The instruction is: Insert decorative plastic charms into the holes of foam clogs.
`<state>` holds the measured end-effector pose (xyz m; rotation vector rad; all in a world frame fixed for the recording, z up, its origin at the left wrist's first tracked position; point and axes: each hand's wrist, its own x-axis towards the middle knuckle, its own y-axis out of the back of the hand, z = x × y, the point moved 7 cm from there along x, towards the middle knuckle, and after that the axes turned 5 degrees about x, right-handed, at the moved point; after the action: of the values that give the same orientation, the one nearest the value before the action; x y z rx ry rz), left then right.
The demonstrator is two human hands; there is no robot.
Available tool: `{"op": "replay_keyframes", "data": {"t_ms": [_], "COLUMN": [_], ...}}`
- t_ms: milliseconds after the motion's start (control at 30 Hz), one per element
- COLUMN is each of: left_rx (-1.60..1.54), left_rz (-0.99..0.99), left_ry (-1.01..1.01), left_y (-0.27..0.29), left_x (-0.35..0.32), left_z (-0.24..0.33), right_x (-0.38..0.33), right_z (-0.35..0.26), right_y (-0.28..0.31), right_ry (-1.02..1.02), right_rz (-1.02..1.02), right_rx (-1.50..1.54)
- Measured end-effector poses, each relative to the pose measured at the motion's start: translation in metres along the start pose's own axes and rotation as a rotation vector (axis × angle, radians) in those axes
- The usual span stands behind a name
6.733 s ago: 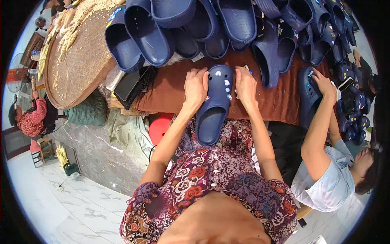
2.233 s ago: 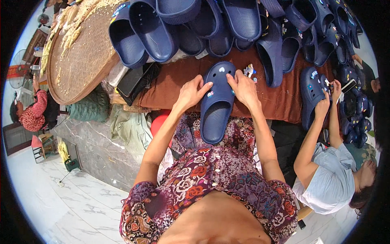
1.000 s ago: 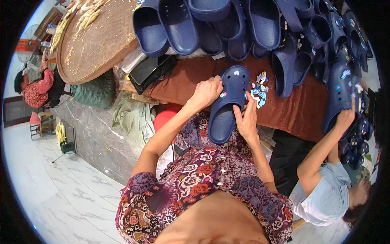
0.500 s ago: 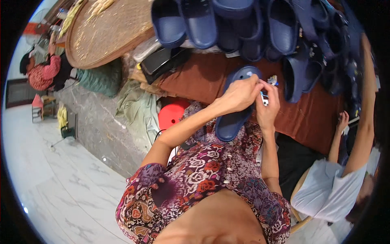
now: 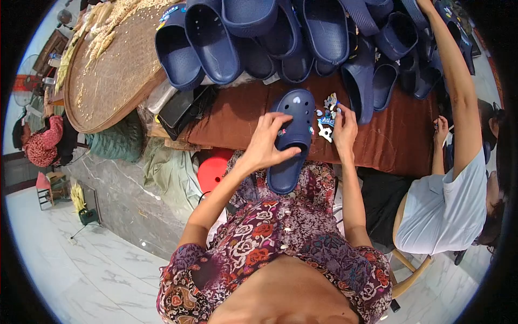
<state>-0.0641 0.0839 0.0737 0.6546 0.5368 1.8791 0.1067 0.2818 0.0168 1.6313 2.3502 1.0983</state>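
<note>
A navy clog (image 5: 291, 175) lies over the table's front edge toward my lap, with a white heart charm near its toe and small coloured charms on its sides. My left hand (image 5: 264, 143) rests along its left side, thumb and fingers spread apart over the strap and foot opening. To the clog's right, my right hand (image 5: 345, 129) is at a small heap of shoe charms (image 5: 325, 121) in blue, white and black. Its thumb and forefinger come together on a small charm, mostly hidden by the fingertips.
Many navy clogs (image 5: 213, 48) are piled along the back of the brown-covered table (image 5: 237, 116). A round woven tray (image 5: 116, 70) with grains stands back left, a black case (image 5: 181, 110) beside it. At right, a co-worker's arm (image 5: 458, 86) reaches to the pile. A red stool (image 5: 213, 173) stands below.
My hands have parted: the right has left the clog's top for the charm heap, and the left has opened at the clog's side. The white heart charm is now uncovered. The view has shifted.
</note>
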Motion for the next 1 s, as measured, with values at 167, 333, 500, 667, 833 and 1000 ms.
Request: {"op": "replay_keyframes", "data": {"t_ms": [167,333,500,667,833,1000], "left_rx": [0.042,0.029,0.074,0.138,0.128,0.19], "left_rz": [0.136,0.15,0.26,0.323,0.314,0.326], "left_ry": [0.162,0.157,0.243,0.28,0.227,0.257], "left_y": [-0.022,-0.029,-0.002,0.027,0.044,0.048], "left_x": [-0.018,-0.022,-0.042,-0.049,-0.042,-0.043], "left_z": [-0.015,-0.015,-0.031,-0.058,-0.064,-0.066], "right_x": [-0.013,-0.048,-0.084,-0.095,-0.095,-0.086], "right_z": [-0.021,-0.051,-0.107,-0.124,-0.13,-0.128], "right_y": [-0.002,-0.017,-0.041,-0.081,-0.097,-0.087], "right_ry": [0.057,-0.051,0.105,0.04,0.073,0.076], "right_rz": [0.008,-0.162,-0.441,-0.62,-0.567,-0.567], "right_rx": [-0.007,0.289,0.387,0.49,0.445,0.488]}}
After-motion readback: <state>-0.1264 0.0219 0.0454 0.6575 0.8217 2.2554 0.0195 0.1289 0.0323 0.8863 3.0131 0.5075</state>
